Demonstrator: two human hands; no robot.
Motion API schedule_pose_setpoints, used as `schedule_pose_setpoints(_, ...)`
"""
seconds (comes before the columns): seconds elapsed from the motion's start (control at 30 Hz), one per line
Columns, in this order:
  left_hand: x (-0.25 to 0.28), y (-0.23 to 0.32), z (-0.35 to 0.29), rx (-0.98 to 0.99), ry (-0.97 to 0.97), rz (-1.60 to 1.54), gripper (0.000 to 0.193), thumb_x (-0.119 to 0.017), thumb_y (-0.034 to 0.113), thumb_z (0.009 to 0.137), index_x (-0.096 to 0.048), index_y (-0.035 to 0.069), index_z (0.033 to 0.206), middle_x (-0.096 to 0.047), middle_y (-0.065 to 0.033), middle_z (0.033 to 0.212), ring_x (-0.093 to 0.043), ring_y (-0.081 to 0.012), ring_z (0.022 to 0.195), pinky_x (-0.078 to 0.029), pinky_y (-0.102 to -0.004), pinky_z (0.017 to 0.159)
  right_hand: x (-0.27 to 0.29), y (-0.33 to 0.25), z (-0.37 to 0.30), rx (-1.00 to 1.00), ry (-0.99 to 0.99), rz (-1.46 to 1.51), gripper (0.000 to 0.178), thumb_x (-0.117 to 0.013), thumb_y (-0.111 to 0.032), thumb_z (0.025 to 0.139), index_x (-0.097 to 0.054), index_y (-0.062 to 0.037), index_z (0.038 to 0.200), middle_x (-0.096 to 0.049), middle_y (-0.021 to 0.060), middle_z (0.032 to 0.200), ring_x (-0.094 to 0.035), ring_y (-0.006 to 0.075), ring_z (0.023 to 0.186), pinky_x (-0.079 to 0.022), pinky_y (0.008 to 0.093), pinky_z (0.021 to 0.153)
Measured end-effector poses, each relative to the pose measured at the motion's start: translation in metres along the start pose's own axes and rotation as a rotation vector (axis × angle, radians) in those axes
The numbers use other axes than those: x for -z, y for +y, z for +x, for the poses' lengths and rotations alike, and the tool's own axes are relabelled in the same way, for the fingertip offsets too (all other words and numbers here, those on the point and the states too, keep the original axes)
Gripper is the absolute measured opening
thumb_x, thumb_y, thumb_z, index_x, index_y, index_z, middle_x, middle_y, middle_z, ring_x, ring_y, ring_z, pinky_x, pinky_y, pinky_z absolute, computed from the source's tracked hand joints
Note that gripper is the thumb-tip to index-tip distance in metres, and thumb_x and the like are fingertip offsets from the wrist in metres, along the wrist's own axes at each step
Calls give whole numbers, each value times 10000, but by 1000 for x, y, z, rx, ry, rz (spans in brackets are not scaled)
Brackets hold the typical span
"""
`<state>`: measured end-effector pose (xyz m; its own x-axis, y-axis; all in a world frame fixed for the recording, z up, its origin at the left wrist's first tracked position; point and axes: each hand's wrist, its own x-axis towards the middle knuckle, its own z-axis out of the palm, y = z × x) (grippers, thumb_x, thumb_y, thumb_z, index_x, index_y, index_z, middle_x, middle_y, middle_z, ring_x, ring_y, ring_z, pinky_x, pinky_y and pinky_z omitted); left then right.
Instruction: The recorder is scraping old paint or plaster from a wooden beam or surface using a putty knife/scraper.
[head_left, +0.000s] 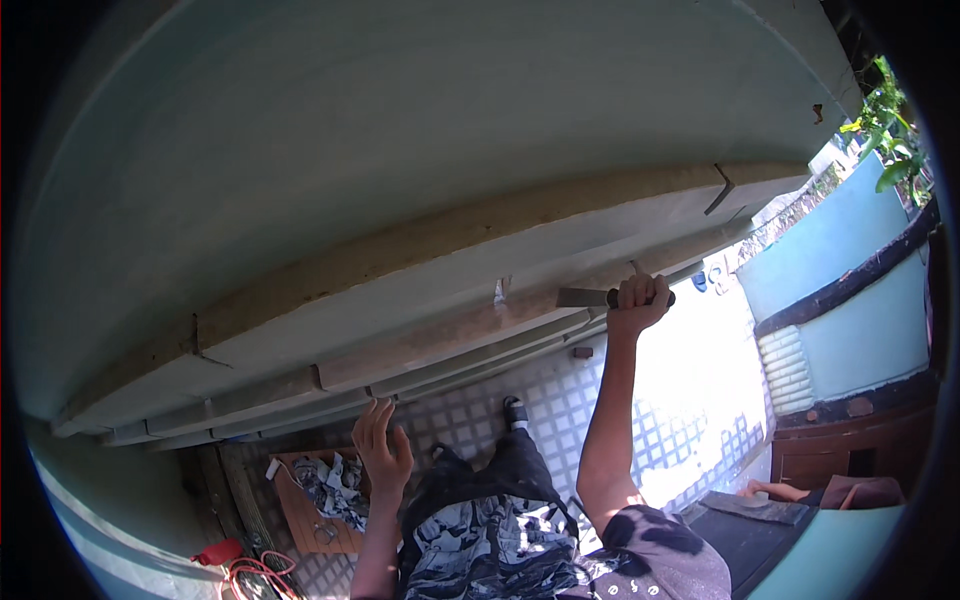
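My right hand [640, 300] is closed round the dark handle of a scraper [580, 297]. Its flat metal blade points left, in front of the lower ledge of a pale stepped wall moulding [430, 310]; whether it touches the ledge I cannot tell. A whitish chipped patch [502, 290] shows on the moulding, left of the blade. Lower on the left, my left hand [383, 450] is raised with fingers stretched out, holding nothing. Its fingertips come close to the moulding's lower edge. Dark gaps cut across the ledges in several places.
At lower left, a small wooden table [310, 520] bears a crumpled cloth [335, 490]. Beside it lie a red object [217, 552] and an orange cord [262, 570]. A brown block [583, 352] rests on the tiled floor. Another person's limb [780, 490] shows at lower right.
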<state>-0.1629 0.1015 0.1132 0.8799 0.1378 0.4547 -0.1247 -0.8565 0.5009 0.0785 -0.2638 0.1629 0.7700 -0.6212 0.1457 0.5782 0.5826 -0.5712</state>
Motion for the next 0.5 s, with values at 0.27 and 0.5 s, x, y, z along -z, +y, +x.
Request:
schedule_pose_setpoints(0.27, -8, 10, -3, 26, -3, 25, 347, -550, 114, 933, -568, 72, 1278, -583, -103, 1322, -483, -318, 1314, -338, -461, 1083, -7, -3, 1, -59, -72, 7, 398, -480, -218, 968, -308, -178, 611, -269, -45, 491, -209, 60, 376, -175, 234, 338)
schedule_pose_setpoints(0.5, -32, 34, 7, 41, -3, 30, 325, -548, 103, 929, -584, 73, 1250, -577, -103, 1330, -491, -311, 1309, -348, -461, 1076, -7, -3, -2, 35, -183, -3, 382, -466, -176, 973, -305, -170, 626, -289, -26, 477, -223, 61, 365, -195, 225, 326)
